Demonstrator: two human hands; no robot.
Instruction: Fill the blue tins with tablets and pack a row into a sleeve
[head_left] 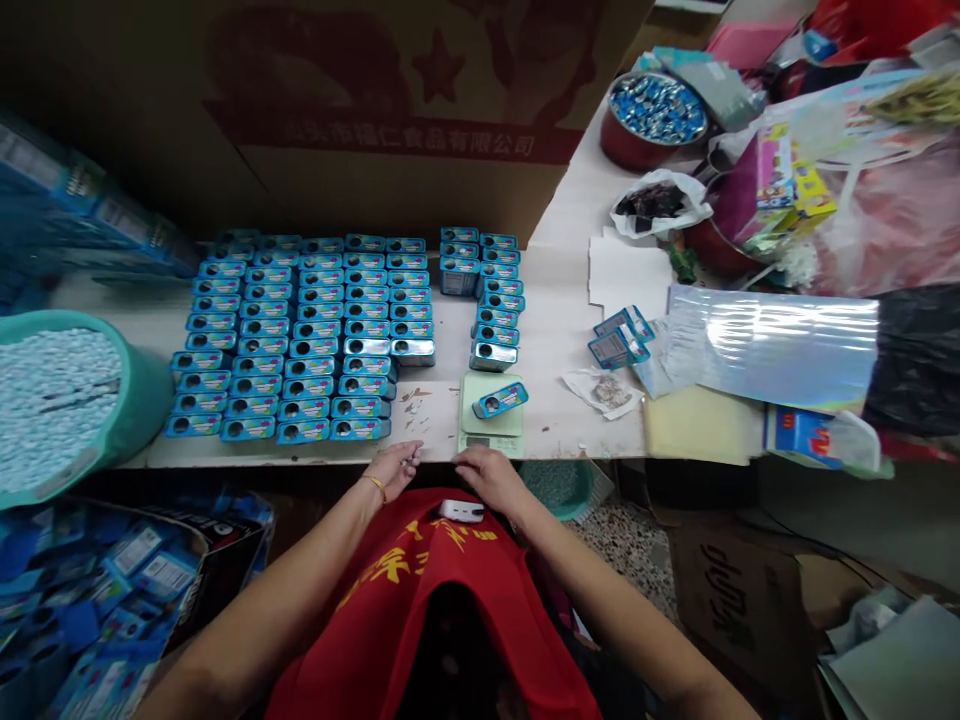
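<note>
My left hand (396, 470) is at the table's front edge with its fingers curled into a pinch; whatever they hold, if anything, is too small to name. My right hand (491, 476) rests at the same edge, just in front of a pale green scale (493, 425). Its fingers are bent and closed, and the space under them is hidden. On the scale's platform a blue tin (500, 400) lies at a slant, apart from both hands. Tight rows of blue tins (311, 362) stand to the left, and a shorter column of tins (495, 318) stands behind the scale.
A green tub (142, 400) of small pale pieces stands at far left, above a box of blue tins (139, 590). A large carton (360, 180) walls off the back. At right are loose tins (621, 340), silvery sheets (780, 340) and a red pot (626, 150).
</note>
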